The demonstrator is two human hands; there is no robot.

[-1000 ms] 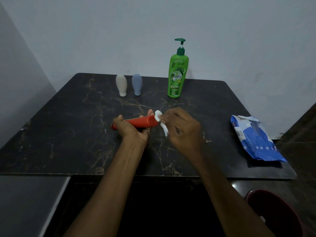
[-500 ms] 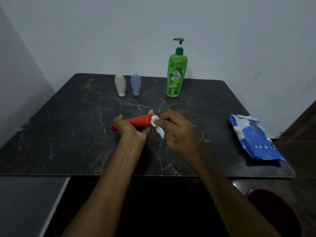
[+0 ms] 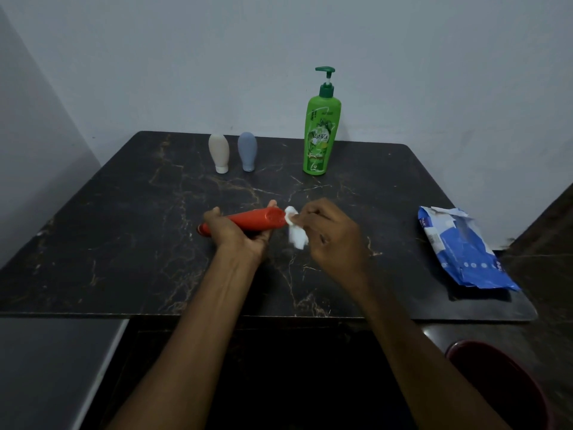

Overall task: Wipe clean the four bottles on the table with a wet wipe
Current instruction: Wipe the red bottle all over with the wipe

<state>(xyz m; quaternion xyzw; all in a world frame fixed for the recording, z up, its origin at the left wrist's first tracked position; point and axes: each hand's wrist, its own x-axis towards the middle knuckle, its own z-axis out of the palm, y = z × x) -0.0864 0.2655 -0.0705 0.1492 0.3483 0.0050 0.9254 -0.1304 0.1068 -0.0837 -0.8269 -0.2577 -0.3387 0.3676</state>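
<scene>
My left hand (image 3: 240,235) grips the red bottle (image 3: 259,219), held sideways over the bench (image 3: 124,249); the hand hides the bottle's middle. My right hand (image 3: 333,235) pinches the wet wipe (image 3: 296,232) against the bottle's right end, fingertips hidden. Bench top: dark veined stone, against a plain pale wall (image 3: 186,57).

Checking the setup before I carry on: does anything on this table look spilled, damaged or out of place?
Only the blue wipe pack near the table's right edge: crumpled, its flap left open. No spill shows, and the green pump bottle, beige bottle and grey bottle stand upright.
</scene>
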